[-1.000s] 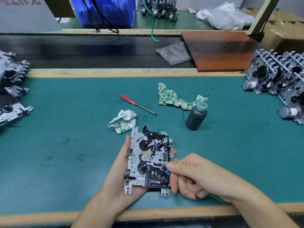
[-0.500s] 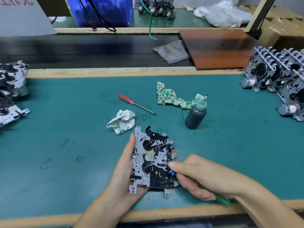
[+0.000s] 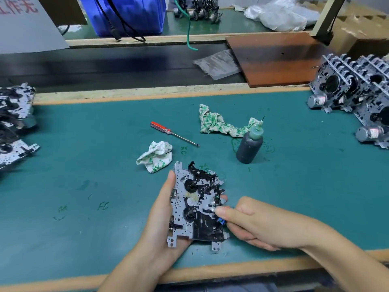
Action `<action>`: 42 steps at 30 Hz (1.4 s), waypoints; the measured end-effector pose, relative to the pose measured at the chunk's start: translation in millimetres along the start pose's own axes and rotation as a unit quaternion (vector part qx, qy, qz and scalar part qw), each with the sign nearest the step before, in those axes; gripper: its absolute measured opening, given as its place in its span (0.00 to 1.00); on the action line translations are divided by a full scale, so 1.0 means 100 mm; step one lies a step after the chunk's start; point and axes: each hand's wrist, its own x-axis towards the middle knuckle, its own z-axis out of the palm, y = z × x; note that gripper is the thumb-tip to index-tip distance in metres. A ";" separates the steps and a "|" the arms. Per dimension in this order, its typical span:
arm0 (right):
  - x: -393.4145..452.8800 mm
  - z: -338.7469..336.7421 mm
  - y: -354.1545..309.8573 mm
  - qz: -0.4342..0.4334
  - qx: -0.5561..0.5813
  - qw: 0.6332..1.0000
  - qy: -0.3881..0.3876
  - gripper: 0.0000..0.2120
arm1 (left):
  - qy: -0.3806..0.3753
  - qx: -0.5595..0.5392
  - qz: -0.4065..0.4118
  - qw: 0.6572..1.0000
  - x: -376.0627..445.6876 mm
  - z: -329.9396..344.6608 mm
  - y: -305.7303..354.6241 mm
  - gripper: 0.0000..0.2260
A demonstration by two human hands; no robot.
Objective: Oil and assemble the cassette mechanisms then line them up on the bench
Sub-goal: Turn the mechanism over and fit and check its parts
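The left hand (image 3: 166, 209) cradled a cassette mechanism (image 3: 196, 204) low in the centre of the frame, thumb along its left edge. The right hand (image 3: 252, 224) pinched a small blue part (image 3: 221, 221) at its right edge. Above lay a crumpled rag (image 3: 154, 155), a red screwdriver (image 3: 173, 133) and a dark oil bottle (image 3: 249, 146) on the green surface (image 3: 84, 175). More mechanisms (image 3: 357, 95) stood at the upper right.

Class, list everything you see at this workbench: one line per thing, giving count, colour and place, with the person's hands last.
cassette mechanism: one, silver and black, held above the mat's near edge
oil bottle: one, dark grey, upright, right of centre
screwdriver: one, red handle, mat centre
rags: two, white and green, mid-mat
mechanism stacks: several units, silver and black, both bench ends
bin: one, blue, far left
left hand: cradles the mechanism
right hand: fingers pinch a small blue part at its edge
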 end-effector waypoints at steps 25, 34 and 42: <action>-0.14 -0.03 0.34 -0.171 -0.517 0.758 0.359 0.29 | -0.128 0.226 -0.147 0.954 -0.02 0.18 0.48 0.21; -0.08 0.14 0.47 -0.208 -0.406 0.738 0.497 0.27 | 0.248 0.675 0.205 0.664 -0.23 -0.01 0.46 0.41; -0.02 0.17 0.53 -0.222 -0.455 0.698 0.506 0.23 | 0.206 0.839 0.208 0.458 -0.36 -0.15 0.06 0.35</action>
